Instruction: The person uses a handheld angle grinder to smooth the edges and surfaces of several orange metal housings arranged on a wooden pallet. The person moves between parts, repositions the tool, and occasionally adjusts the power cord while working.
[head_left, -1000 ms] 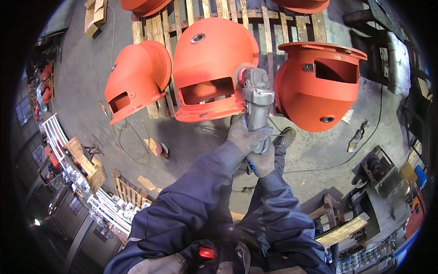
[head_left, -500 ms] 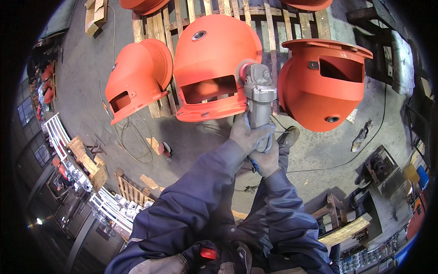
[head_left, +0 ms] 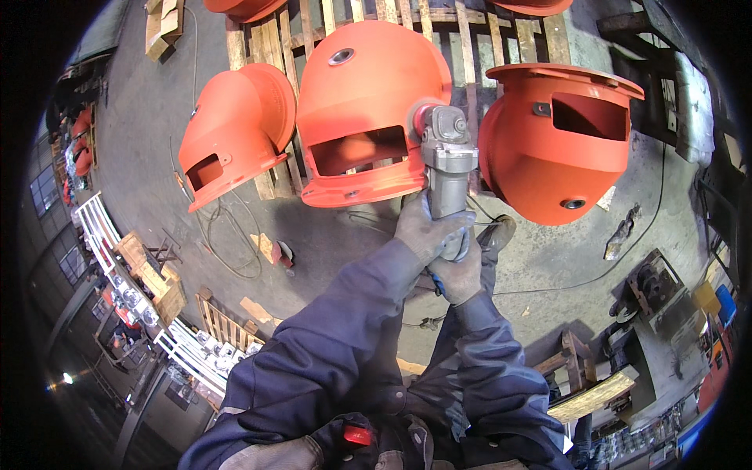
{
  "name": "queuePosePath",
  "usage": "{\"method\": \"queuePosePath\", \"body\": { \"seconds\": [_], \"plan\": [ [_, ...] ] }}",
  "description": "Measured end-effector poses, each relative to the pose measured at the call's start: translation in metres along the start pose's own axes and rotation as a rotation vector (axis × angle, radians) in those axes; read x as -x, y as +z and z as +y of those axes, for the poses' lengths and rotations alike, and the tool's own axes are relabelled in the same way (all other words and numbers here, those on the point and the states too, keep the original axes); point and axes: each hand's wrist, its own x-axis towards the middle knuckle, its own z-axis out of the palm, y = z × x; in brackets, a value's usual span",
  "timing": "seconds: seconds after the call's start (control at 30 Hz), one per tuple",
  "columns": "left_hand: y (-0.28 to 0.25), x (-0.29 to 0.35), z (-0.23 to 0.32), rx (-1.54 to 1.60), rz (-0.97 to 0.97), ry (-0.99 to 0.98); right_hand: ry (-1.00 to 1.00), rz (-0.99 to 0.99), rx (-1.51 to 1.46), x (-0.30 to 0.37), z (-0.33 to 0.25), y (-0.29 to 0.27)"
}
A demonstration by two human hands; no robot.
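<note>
In front of me stands a large orange metal housing [head_left: 364, 94] with a rectangular opening and a round port on top. Both my gloved hands are wrapped round a grey angle grinder [head_left: 449, 176]. My left hand [head_left: 427, 231] grips its body; my right hand [head_left: 460, 274] holds the rear end, lower and to the right. The grinder's head is up against the housing's right side, where its disc [head_left: 421, 117] meets the orange surface. That contact spot is partly hidden by the tool.
Similar orange housings stand on the left [head_left: 243, 125] and right [head_left: 556, 149]. Beneath them lies a slatted wooden pallet [head_left: 470, 59]. A coiled cable [head_left: 227, 251] lies on the floor to the left, and a workbench [head_left: 666, 352] stands at the lower right.
The grinder and both hands shift very slightly in the picture, along with the housings. My grip and the disc's place against the middle housing look the same.
</note>
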Motion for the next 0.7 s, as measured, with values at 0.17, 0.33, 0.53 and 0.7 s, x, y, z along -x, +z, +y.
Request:
{"method": "queuePosePath", "body": {
  "seconds": [0.17,0.33,0.53,0.7],
  "plan": [
    [-0.003,0.000,-0.003,-0.064,-0.014,0.058,-0.029,0.010,0.057,0.002,0.000,0.002],
    [-0.002,0.000,-0.007,-0.060,-0.003,0.030,-0.024,0.020,0.043,0.003,0.006,0.001],
    [-0.006,-0.001,-0.013,-0.069,-0.034,-0.011,-0.033,0.023,0.091,0.004,0.009,0.000],
    [-0.009,-0.003,-0.018,-0.124,-0.041,-0.038,-0.020,0.036,0.070,0.003,0.011,0.000]
  ]
}}
